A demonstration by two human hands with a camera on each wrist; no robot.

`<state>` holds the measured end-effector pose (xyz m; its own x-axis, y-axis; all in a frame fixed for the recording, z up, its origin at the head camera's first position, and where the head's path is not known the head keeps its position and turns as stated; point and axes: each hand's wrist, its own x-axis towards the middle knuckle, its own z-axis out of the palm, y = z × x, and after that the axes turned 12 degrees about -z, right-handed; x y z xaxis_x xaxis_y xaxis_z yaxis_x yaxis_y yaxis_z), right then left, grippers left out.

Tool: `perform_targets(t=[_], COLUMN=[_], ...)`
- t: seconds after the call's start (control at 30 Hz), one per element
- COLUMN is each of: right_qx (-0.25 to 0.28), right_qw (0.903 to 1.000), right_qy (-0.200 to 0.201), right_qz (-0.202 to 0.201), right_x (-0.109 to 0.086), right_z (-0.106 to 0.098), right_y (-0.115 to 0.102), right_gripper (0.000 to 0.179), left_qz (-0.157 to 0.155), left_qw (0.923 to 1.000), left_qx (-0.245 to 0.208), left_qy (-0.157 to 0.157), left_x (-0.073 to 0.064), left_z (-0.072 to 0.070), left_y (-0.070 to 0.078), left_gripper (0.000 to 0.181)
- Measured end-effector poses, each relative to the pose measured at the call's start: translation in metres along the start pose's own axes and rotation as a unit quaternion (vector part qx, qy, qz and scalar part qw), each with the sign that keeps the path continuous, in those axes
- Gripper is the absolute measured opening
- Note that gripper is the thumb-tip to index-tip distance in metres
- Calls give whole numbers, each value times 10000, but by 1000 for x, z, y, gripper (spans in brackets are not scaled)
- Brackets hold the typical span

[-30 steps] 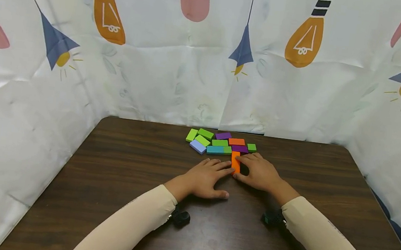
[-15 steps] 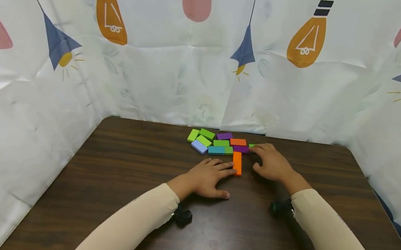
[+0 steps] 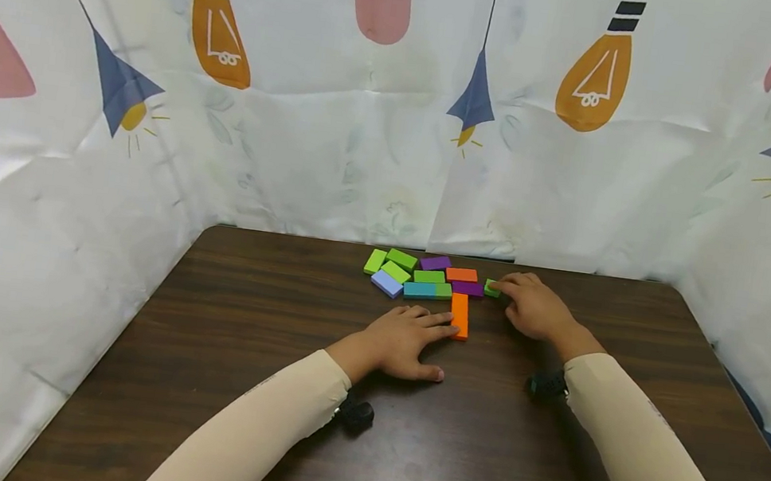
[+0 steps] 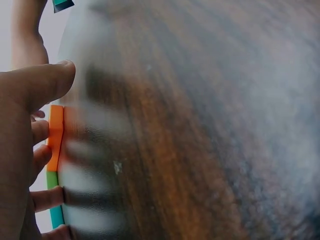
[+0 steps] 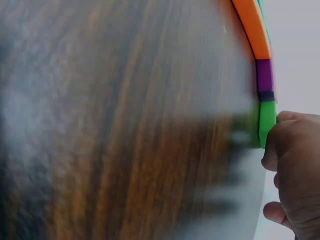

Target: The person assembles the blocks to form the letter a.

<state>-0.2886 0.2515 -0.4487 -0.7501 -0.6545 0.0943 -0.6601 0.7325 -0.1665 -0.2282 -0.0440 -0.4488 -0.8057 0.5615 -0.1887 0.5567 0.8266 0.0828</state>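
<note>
In the head view, my left hand (image 3: 403,345) lies spread over the table, its fingertips at the near end of an upright-lying orange block (image 3: 460,316). The left wrist view has those straight fingers beside the orange block (image 4: 55,137) and a teal-and-green stretch of blocks. My right hand (image 3: 538,307) reaches to the right end of the group, index finger touching a small green block (image 3: 492,289). In the right wrist view that green block (image 5: 267,124) stands close to a purple block (image 5: 265,76). The right thumb is away from the block in the head view.
Several other blocks lie flat to the left: a teal block (image 3: 419,290), a light blue block (image 3: 387,283), an orange-red block (image 3: 462,275), a purple block (image 3: 436,263) and green ones. The dark wooden table (image 3: 294,277) meets a printed white cloth (image 3: 296,141) behind.
My right hand has left the orange block and moved right and away to the small green block, which now sits slightly farther from the purple one. The left hand has stayed put.
</note>
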Motion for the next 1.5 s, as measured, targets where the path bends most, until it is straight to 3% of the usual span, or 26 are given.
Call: perform_targets(t=[0.23,0.47,0.77,1.13,1.5], right_qx=[-118,124,108,256,321], right_qw=[9998,9994,9995,9951,9888], right_qy=[172,248,227,798,932], right_qz=[70,194,181,-533,-1122], right_x=[-3,-10,-21,-39,-42], right_z=[-3,-6,-6,-8,-2], right_y=[8,9,12,-13,-44], right_gripper=[40,28,28,26,26], left_qz=[4,-11,-56,-71,-141], left_qw=[10000,10000,9999,10000,9995], left_qx=[30,-7,35,-11,-270], left_qy=[33,37,77,19,-97], left_x=[4,6,7,8,9], left_z=[0,2,4,1,-3], left_y=[-1,-1,0,1,2], left_gripper=[84,85,85,88,92])
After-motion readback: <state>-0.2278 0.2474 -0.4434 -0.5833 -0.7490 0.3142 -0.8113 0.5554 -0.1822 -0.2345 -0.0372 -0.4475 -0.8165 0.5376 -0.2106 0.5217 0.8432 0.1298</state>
